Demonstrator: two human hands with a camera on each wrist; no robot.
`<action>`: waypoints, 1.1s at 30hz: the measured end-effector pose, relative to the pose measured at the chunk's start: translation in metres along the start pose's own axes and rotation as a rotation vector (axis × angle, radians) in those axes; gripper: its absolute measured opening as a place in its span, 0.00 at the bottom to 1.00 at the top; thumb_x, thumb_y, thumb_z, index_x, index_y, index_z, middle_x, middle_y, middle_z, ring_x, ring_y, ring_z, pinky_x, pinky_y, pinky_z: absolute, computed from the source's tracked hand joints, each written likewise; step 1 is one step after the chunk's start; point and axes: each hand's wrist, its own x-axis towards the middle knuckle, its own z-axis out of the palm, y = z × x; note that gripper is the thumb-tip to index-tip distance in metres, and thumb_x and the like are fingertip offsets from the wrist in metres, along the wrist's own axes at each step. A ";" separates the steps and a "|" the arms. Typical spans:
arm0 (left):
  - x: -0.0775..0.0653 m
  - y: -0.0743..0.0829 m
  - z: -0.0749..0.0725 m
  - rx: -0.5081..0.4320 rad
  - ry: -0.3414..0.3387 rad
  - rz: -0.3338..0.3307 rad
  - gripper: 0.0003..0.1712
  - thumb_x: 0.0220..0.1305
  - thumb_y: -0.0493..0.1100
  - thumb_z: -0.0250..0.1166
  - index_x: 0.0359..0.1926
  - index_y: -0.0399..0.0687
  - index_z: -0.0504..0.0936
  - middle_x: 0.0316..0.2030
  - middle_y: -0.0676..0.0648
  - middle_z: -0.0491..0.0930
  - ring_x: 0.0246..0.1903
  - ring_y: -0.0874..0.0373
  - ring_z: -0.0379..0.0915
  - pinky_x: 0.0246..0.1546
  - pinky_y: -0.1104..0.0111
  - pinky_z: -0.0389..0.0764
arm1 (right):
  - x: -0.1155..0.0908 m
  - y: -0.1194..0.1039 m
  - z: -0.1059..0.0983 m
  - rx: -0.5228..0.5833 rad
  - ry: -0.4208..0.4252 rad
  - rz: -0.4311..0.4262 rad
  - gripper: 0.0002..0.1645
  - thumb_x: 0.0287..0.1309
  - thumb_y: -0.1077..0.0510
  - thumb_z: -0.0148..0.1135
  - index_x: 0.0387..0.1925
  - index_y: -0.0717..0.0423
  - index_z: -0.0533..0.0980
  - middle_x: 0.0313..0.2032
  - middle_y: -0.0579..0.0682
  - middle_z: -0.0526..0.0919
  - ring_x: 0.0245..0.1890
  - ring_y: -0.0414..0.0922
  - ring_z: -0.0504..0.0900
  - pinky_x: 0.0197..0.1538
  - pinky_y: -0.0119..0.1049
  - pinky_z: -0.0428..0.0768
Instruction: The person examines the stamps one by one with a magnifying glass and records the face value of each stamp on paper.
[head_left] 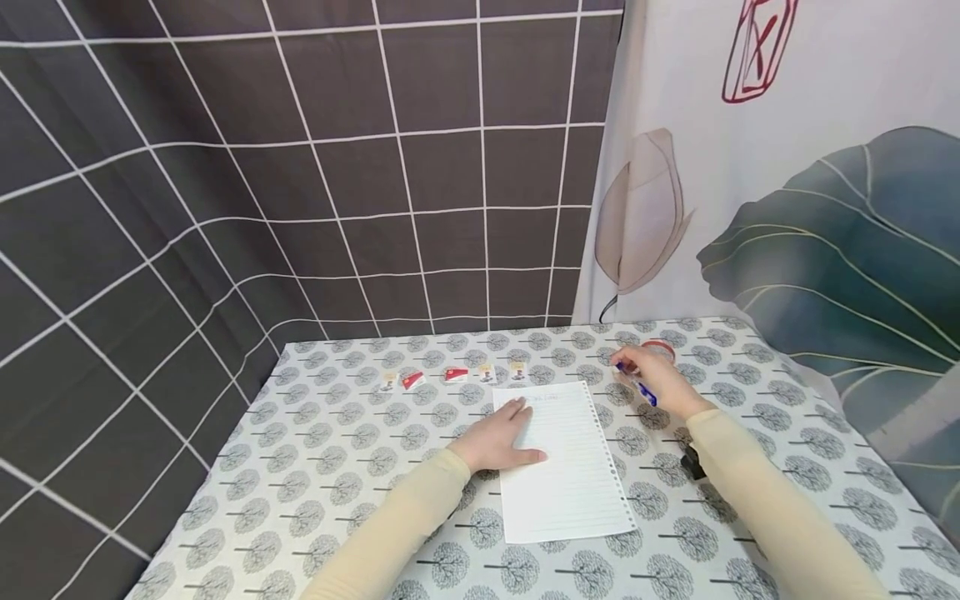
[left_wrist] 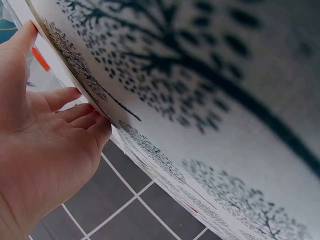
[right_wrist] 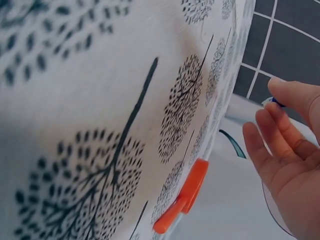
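Note:
My left hand (head_left: 497, 437) lies with its fingers spread on the left edge of a lined, loose-leaf sheet of paper (head_left: 566, 475). Faint handwriting shows near the sheet's top. In the left wrist view the fingers of that left hand (left_wrist: 60, 130) look straight to slightly bent against the surface. To the right of the sheet, above the table, my right hand (head_left: 663, 383) pinches a blue pen (head_left: 639, 386) between thumb and fingers. The right wrist view shows only a small bit of the pen (right_wrist: 276, 102) at the fingertips of the right hand (right_wrist: 295, 135).
Several small cards or stickers, including a red and white one (head_left: 456, 375), lie in a row beyond the sheet. A red-orange object (head_left: 660, 347) sits behind my right hand, partly hidden. Beside my right forearm is a black object (head_left: 692, 462). A tree-print cloth (head_left: 337, 492) covers the table.

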 end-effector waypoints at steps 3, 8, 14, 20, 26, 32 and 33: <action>0.001 -0.002 0.001 0.023 0.007 0.001 0.54 0.66 0.72 0.57 0.77 0.40 0.57 0.78 0.40 0.50 0.76 0.47 0.49 0.75 0.59 0.56 | 0.000 0.001 0.000 -0.027 -0.005 -0.036 0.17 0.66 0.76 0.54 0.55 0.69 0.75 0.44 0.60 0.81 0.47 0.58 0.79 0.56 0.57 0.80; 0.000 -0.003 0.001 0.024 0.006 -0.003 0.54 0.65 0.73 0.57 0.78 0.41 0.57 0.78 0.41 0.49 0.76 0.48 0.48 0.75 0.60 0.55 | -0.001 0.006 0.000 -0.091 0.008 -0.098 0.18 0.61 0.77 0.58 0.52 0.67 0.76 0.42 0.58 0.82 0.46 0.57 0.81 0.54 0.55 0.82; -0.001 -0.002 0.000 0.021 0.002 -0.011 0.54 0.65 0.73 0.57 0.78 0.41 0.57 0.78 0.41 0.49 0.76 0.48 0.48 0.75 0.60 0.55 | -0.003 0.011 0.002 -0.119 0.005 -0.099 0.19 0.60 0.74 0.62 0.53 0.64 0.78 0.42 0.58 0.85 0.44 0.57 0.84 0.51 0.54 0.84; 0.000 -0.001 -0.001 0.012 0.004 -0.012 0.54 0.66 0.72 0.57 0.78 0.41 0.56 0.78 0.41 0.49 0.76 0.47 0.48 0.75 0.58 0.56 | -0.004 0.013 0.001 -0.083 -0.023 -0.064 0.20 0.61 0.71 0.62 0.55 0.62 0.77 0.47 0.62 0.84 0.48 0.60 0.83 0.53 0.56 0.83; 0.001 0.000 -0.001 0.003 -0.002 -0.016 0.54 0.66 0.72 0.58 0.78 0.42 0.56 0.79 0.41 0.49 0.76 0.47 0.48 0.75 0.58 0.56 | -0.005 0.018 0.002 -0.071 -0.038 -0.092 0.17 0.61 0.71 0.63 0.52 0.60 0.78 0.45 0.60 0.86 0.47 0.59 0.84 0.54 0.58 0.82; 0.000 -0.001 0.002 0.006 -0.007 -0.019 0.53 0.66 0.72 0.58 0.78 0.43 0.56 0.79 0.41 0.49 0.76 0.48 0.48 0.75 0.59 0.56 | -0.008 0.023 0.004 -0.089 -0.093 -0.066 0.16 0.61 0.67 0.66 0.50 0.53 0.80 0.43 0.52 0.87 0.46 0.53 0.84 0.51 0.54 0.83; 0.000 0.000 0.002 0.004 -0.007 -0.018 0.53 0.66 0.72 0.58 0.78 0.43 0.56 0.79 0.41 0.49 0.76 0.48 0.48 0.75 0.59 0.56 | -0.008 0.023 0.004 -0.087 -0.106 -0.062 0.16 0.61 0.66 0.66 0.50 0.53 0.80 0.43 0.51 0.87 0.45 0.52 0.84 0.51 0.54 0.83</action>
